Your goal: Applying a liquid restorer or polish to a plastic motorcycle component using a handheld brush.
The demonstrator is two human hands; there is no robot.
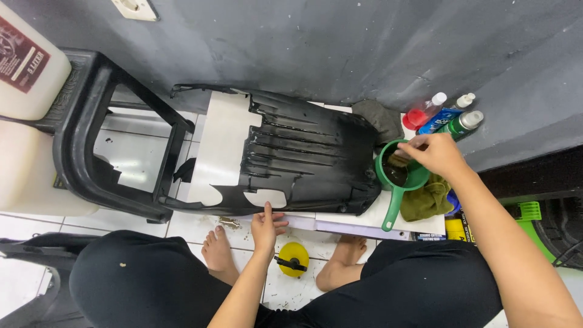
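Black panel lies flat on tiled floor w/ its far edge at grey wall, near edge just in front of person's bare feet. L hand rests on panel's near edge, fingers straight & close together, index pointing at it. R hand is over green scoop at panel's right end, fingers bunched in a pinch on something small at rim; can't tell what. Bottles stand behind scoop, olive rag beside it, yellow lid btw the feet.
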